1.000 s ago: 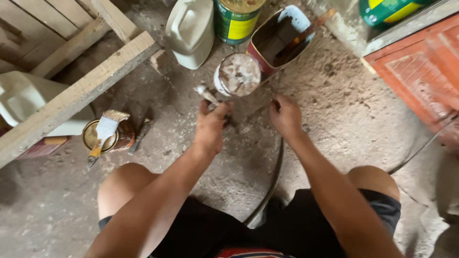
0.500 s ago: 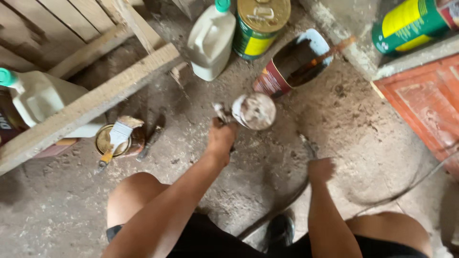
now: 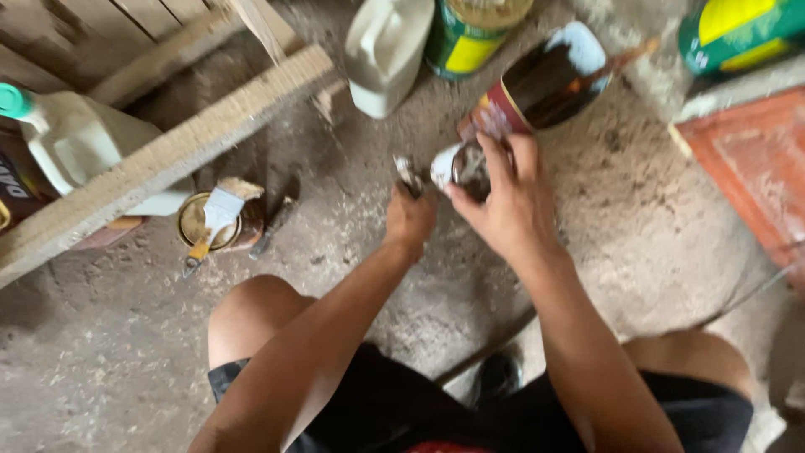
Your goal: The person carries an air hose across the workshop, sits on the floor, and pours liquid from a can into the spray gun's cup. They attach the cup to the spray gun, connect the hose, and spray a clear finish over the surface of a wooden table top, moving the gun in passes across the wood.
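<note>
1. Right hand [image 3: 511, 201] now on the small round tin [image 3: 461, 166]: fingers curled over its top and far side, closed on it. Half a sec ago that hand hung low and apart from the tin, nothing in it; so it has come up and taken hold.
2. Left hand [image 3: 409, 220] stays fisted around a thin metal tool [image 3: 408, 174], tip poking up just beside the tin's left edge. Can't tell if the tip touches the rim; blurred.
3. Tin sits on the dirty concrete floor [image 3: 352, 277], in front of the person's knees, just below the open brown-stained paint can [image 3: 537, 84] w/ a stick in it.
4. Meaning, as a judgement: w/ one hand steadying the tin and the other bringing the tool to its edge, work on the lid looks set up; lid pale, partly hidden by fingers, can't tell if it has lifted.
5. Around: white plastic jug [image 3: 381, 54] and a green-yellow can [image 3: 465, 33] behind; another jug w/ teal cap [image 3: 75, 147] far left behind a wooden beam [image 3: 168, 159].
6. Left of the knee: a small tin w/ a paintbrush [image 3: 214, 220] lying across its top, well apart from both hands.
</note>
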